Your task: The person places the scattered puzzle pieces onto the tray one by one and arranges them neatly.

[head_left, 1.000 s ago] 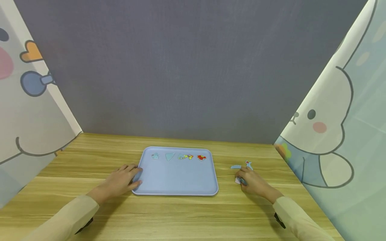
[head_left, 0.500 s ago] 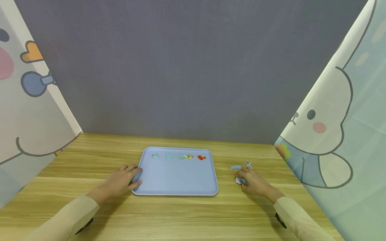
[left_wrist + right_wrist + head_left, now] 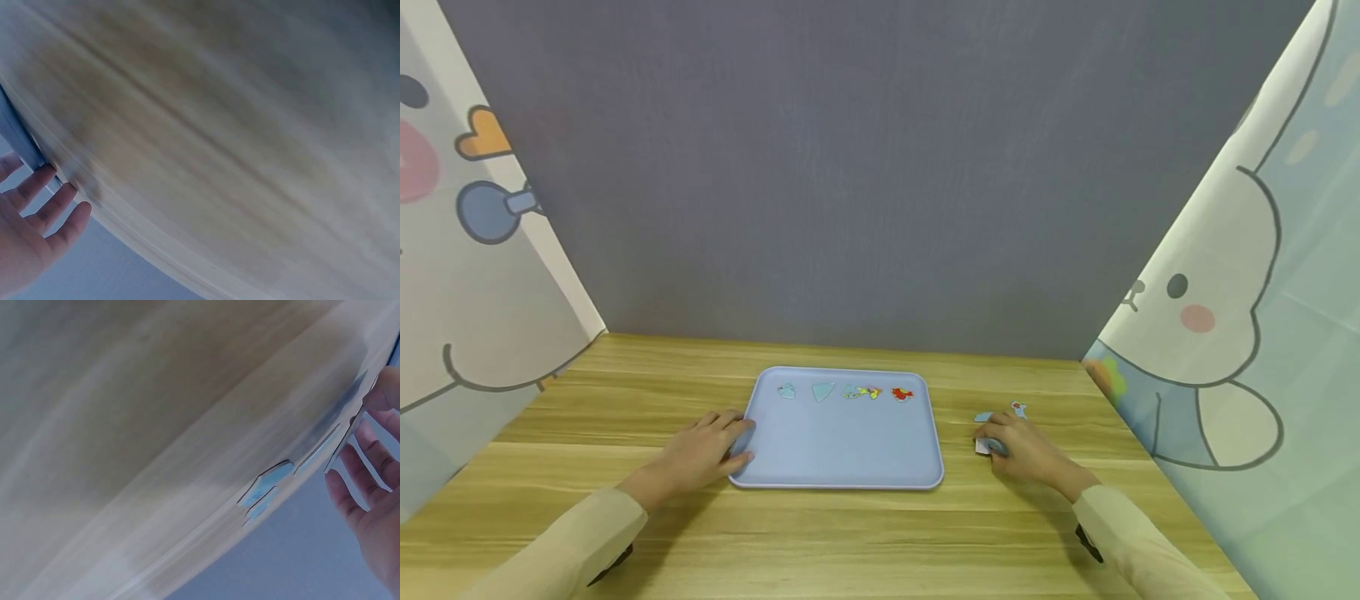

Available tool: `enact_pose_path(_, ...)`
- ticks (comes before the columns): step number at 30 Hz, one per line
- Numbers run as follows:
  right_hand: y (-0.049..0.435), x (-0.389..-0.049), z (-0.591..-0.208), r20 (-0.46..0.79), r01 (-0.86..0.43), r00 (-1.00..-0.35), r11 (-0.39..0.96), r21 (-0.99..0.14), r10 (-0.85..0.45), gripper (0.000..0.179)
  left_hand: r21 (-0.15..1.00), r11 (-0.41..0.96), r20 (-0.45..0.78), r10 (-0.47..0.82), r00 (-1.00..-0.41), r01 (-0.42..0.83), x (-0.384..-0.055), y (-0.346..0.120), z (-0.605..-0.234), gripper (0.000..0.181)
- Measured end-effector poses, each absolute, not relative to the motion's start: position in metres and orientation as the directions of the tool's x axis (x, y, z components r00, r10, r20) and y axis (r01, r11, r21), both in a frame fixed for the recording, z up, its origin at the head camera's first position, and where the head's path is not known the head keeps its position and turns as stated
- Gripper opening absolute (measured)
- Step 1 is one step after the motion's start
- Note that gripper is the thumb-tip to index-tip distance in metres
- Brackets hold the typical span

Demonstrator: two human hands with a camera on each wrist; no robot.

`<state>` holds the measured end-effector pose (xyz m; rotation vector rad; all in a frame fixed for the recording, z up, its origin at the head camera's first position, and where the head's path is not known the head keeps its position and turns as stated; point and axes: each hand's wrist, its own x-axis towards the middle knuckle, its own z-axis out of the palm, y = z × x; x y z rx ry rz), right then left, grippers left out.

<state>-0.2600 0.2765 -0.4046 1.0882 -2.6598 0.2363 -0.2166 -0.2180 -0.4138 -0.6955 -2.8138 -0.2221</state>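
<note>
Small flat pale-blue puzzle piece (image 3: 984,447) tilted up off the table.

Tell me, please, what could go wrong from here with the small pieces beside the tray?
The right hand pinches a thin, flat puzzle piece at its edge, so it could slip from the fingers. Two more loose pieces lie just beyond that hand on the wooden table and could be nudged away. The left hand rests on the tray rim; a push might shift the four pieces lined up inside.

A pale blue tray (image 3: 842,450) holds blue, yellow and red pieces (image 3: 874,392) on a light woodgrain table (image 3: 850,533).
</note>
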Motion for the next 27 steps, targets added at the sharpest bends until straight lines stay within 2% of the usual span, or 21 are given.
enact_pose_path(7, 0.267, -0.26, -0.4, 0.271, -0.689, -0.707, 0.722, -0.059, -0.653, 0.03, 0.09, 0.876, 0.263, 0.438, -0.86, 0.474, -0.216, -0.218, -0.414, 0.047)
enact_pose_path(18, 0.246, -0.269, -0.393, 0.331, -0.75, -0.631, 0.661, -0.03, -0.702, 0.03, 0.081, 0.876, 0.259, 0.441, -0.859, 0.475, -0.216, -0.217, -0.414, 0.047)
enact_pose_path(27, 0.224, -0.274, -0.386, 0.299, -0.741, -0.651, 0.669, -0.05, -0.698, 0.031, 0.078, 0.875, 0.26, 0.445, -0.857, 0.478, -0.217, -0.218, -0.414, 0.048)
